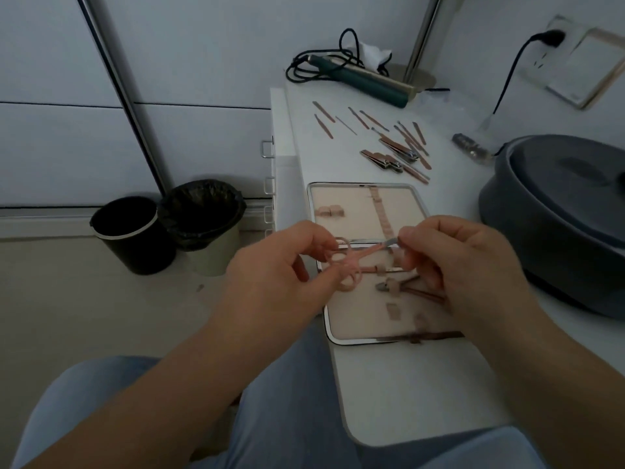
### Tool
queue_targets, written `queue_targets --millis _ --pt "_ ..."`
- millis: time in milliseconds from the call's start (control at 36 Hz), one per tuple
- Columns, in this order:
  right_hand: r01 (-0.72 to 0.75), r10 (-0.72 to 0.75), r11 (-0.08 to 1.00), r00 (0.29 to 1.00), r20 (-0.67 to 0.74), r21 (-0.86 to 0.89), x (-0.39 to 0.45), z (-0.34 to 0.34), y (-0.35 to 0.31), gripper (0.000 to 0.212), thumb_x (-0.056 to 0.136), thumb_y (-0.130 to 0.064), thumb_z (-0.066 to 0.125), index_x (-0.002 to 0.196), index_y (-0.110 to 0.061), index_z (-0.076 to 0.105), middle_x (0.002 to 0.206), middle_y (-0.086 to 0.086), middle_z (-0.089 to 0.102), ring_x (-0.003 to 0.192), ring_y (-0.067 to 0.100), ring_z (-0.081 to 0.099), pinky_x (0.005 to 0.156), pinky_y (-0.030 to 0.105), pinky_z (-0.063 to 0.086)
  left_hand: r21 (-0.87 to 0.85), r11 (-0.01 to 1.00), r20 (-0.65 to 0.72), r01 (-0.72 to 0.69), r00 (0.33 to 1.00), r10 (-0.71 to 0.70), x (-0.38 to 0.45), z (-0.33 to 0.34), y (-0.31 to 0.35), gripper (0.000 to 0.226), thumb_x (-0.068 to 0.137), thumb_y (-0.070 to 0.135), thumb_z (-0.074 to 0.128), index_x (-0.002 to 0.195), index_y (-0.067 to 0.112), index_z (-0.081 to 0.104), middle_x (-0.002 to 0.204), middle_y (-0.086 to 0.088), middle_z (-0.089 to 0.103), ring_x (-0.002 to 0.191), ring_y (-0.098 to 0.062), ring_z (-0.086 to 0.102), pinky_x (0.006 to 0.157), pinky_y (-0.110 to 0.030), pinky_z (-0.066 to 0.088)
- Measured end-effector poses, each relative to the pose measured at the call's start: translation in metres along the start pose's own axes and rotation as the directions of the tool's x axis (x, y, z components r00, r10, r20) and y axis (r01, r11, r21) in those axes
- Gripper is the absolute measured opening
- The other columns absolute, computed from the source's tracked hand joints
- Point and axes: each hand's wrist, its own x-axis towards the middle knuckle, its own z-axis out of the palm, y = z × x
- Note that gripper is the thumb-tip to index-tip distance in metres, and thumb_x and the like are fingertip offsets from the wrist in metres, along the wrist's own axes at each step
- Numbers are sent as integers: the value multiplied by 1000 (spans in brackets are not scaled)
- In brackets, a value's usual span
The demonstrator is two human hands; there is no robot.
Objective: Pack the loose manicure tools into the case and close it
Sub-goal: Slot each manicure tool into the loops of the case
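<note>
The pink manicure case [348,211] lies open on the white table, its elastic loops showing. Small pink scissors [355,260] hover above the case's hinge. My left hand [280,275] pinches the scissors' ring handles. My right hand [460,262] pinches the blade tips. A nipper [406,287] sits strapped in the near half of the case, partly hidden by my right hand. Several loose rose-gold tools [402,147], among them nail clippers and thin files, lie scattered beyond the case.
A green hair tool [368,81] with a coiled black cable lies at the table's far end beside a lamp base. A grey round appliance [558,211] stands at the right. Two bins [169,228] stand on the floor to the left.
</note>
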Motion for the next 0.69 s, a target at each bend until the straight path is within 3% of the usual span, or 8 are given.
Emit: queue_targets --millis 111,194,278,389,444,528,611,694 --pt "41 -41 999 999 -14 -9 -7 -1 1 31 77 -26 60 50 -10 60 33 -11 46 32 2 34 36 7 30 85 996 32 -33 999 30 -2 2 1 8 69 41 68 77 45 66 82 30 62 73 -2 55 64 -13 43" --pt "48 -48 999 999 -11 -17 -12 0 3 33 80 -23 60 48 -12 58 33 -11 47 32 2 35 36 7 30 98 995 40 -21 999 17 -2 2 2 13 71 38 65 68 50 63 81 35 59 72 -1 56 63 -9 43" --pt "43 -43 999 999 -5 -17 -18 0 3 31 81 -21 60 51 -17 58 36 -13 50 33 -2 43 32 6 31 99 995 57 -1 998 -4 -2 0 5 14 72 37 66 71 51 62 80 36 58 69 4 57 64 -6 43" --pt "49 -49 998 999 8 -45 -20 -6 5 11 74 -33 62 68 -25 67 59 -8 66 47 -2 55 39 7 40 168 986 77 -4 997 -9 -2 -10 5 10 68 41 59 74 48 62 65 30 62 68 9 55 61 -2 40" --pt "55 -58 996 998 -35 -74 -20 -13 9 14 69 -43 61 74 -31 66 65 -5 67 48 -1 54 42 9 41 224 975 109 -1 994 -24 -2 -17 3 13 68 40 59 77 42 68 56 27 59 66 11 55 62 -2 40" --pt "96 -112 984 988 -104 -148 -19 -22 18 17 70 -47 57 80 -34 62 68 -3 64 51 2 53 47 13 44 323 946 185 -22 982 -40 -4 -30 1 19 63 48 53 75 44 67 48 34 52 67 20 50 63 4 34" --pt "98 -117 980 988 -104 -173 -20 -25 26 11 73 -44 57 79 -36 62 68 -7 64 53 1 53 49 15 45 398 914 270 -80 962 -34 -6 -35 4 25 64 50 48 78 43 68 49 52 40 68 30 43 61 8 28" --pt "117 -134 980 986 -99 -162 -18 -24 29 10 73 -43 56 77 -35 61 66 -9 64 51 0 53 47 12 45 431 895 304 -116 952 -22 -6 -34 7 28 64 48 46 78 41 69 50 57 33 68 32 40 63 8 28"
